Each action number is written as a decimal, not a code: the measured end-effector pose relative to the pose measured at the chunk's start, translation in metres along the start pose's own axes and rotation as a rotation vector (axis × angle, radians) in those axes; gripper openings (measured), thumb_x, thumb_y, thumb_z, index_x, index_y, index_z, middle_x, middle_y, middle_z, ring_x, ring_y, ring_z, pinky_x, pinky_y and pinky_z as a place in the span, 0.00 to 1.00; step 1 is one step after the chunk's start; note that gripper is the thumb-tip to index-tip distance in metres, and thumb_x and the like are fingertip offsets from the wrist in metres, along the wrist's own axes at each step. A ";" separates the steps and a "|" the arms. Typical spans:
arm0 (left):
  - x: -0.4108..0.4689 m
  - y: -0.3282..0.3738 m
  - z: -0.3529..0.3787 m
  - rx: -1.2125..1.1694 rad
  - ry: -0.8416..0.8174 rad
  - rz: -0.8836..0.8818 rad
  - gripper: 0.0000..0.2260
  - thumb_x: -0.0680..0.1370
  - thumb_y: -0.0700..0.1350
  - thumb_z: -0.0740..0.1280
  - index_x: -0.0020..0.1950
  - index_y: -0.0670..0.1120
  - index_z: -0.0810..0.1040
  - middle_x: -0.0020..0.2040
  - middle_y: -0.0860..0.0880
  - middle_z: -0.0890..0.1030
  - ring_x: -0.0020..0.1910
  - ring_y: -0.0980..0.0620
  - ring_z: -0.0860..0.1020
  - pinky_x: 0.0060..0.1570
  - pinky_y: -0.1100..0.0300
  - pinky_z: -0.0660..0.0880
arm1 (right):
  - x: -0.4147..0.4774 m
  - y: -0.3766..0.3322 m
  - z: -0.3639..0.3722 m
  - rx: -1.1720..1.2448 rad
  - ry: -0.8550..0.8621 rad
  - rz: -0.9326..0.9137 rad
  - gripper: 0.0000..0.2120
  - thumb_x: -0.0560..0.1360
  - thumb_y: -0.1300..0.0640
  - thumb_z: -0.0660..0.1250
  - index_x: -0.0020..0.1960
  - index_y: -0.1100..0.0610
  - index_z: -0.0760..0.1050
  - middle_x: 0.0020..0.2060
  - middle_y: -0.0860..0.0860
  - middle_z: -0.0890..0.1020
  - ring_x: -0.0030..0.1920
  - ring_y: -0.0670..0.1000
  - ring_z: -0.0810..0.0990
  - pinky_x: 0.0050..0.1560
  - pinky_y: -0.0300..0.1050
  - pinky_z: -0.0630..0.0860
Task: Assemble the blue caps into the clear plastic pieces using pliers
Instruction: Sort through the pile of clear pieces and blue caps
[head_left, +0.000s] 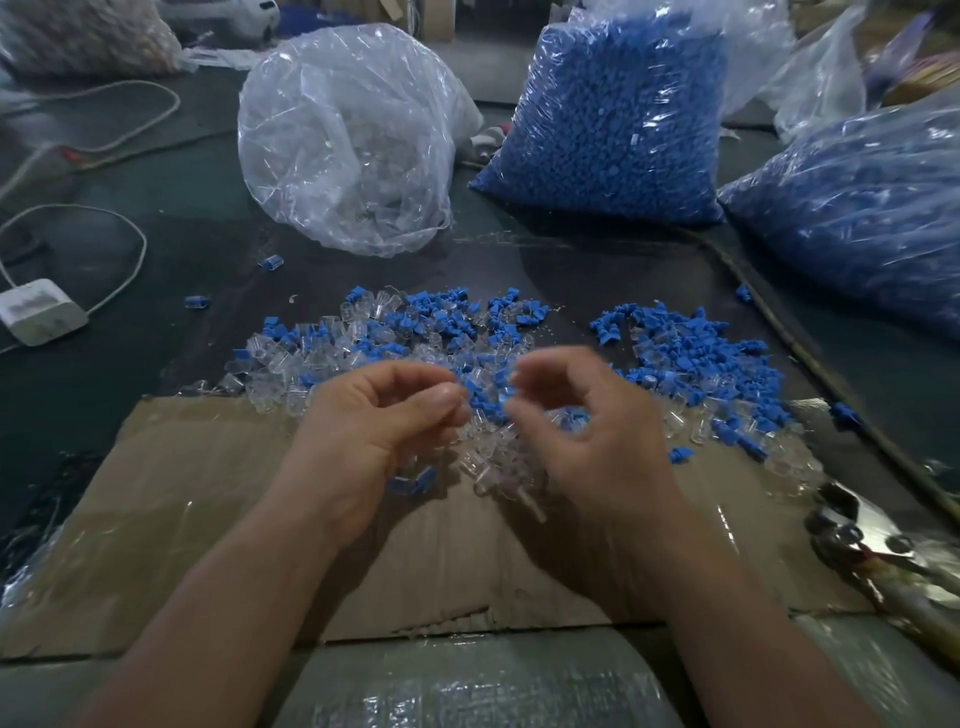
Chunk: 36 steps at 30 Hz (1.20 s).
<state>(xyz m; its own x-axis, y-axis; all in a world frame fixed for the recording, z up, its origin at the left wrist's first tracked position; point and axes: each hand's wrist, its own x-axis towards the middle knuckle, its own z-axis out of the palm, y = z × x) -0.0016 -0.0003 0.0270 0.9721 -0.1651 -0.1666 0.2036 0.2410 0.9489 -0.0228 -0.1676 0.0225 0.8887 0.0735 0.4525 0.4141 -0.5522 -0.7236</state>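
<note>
Left hand (384, 421) and right hand (587, 431), fingers curled, grip unreadable in blur, over blue caps (691, 353) and clear plastic pieces (498, 457); squaring each pair before the pliers (852, 535) looks wise

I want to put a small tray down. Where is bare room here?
Free: the cardboard left of the left hand, and the dark table between the white power adapter and that cardboard. Crowded: the pile of blue caps and clear pieces in the middle, and the right edge by the pliers.
</note>
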 end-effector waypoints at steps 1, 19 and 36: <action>0.002 0.001 -0.002 -0.069 -0.007 -0.011 0.06 0.63 0.37 0.68 0.35 0.46 0.84 0.37 0.45 0.84 0.35 0.53 0.82 0.33 0.67 0.77 | 0.002 0.003 -0.005 0.000 0.096 0.056 0.12 0.72 0.61 0.69 0.46 0.45 0.71 0.39 0.37 0.75 0.44 0.33 0.75 0.46 0.25 0.71; 0.001 0.003 0.007 -0.273 -0.085 -0.127 0.09 0.64 0.33 0.64 0.38 0.41 0.83 0.37 0.43 0.82 0.33 0.53 0.80 0.33 0.66 0.78 | 0.016 0.027 -0.007 -0.531 -0.216 0.155 0.14 0.75 0.52 0.64 0.60 0.50 0.76 0.60 0.46 0.76 0.56 0.43 0.66 0.59 0.41 0.59; 0.000 0.004 0.012 -0.266 -0.064 -0.166 0.10 0.63 0.35 0.64 0.44 0.40 0.78 0.37 0.44 0.83 0.31 0.54 0.80 0.30 0.65 0.78 | 0.020 0.028 0.006 -0.669 -0.316 0.077 0.22 0.75 0.53 0.61 0.68 0.43 0.66 0.69 0.47 0.65 0.67 0.49 0.58 0.67 0.48 0.53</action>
<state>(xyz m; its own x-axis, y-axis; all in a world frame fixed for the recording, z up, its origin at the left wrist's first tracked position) -0.0025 -0.0110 0.0343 0.9154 -0.2807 -0.2886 0.3907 0.4461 0.8052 0.0080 -0.1763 0.0082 0.9664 0.1938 0.1685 0.2297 -0.9458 -0.2294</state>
